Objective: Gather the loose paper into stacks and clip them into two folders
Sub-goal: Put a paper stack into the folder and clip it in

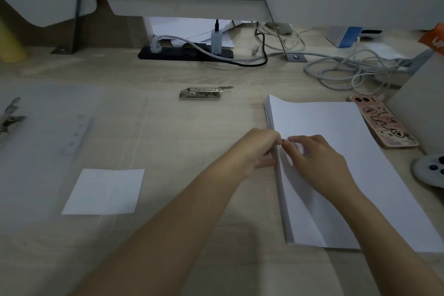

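Together, the left hand (pixel 262 149) and right hand (pixel 317 160) are pinching the left edge of a thick white paper stack (pixel 336 125) (top sheets bowing upward) on the pale wooden bench (pixel 180 127).

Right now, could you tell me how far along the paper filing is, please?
Done: paper is gathered in one paper stack. In hand: the left hand and right hand pinch sheets at its left edge. Left: a small sheet lies on the open translucent folder, and the metal clip holds no paper.
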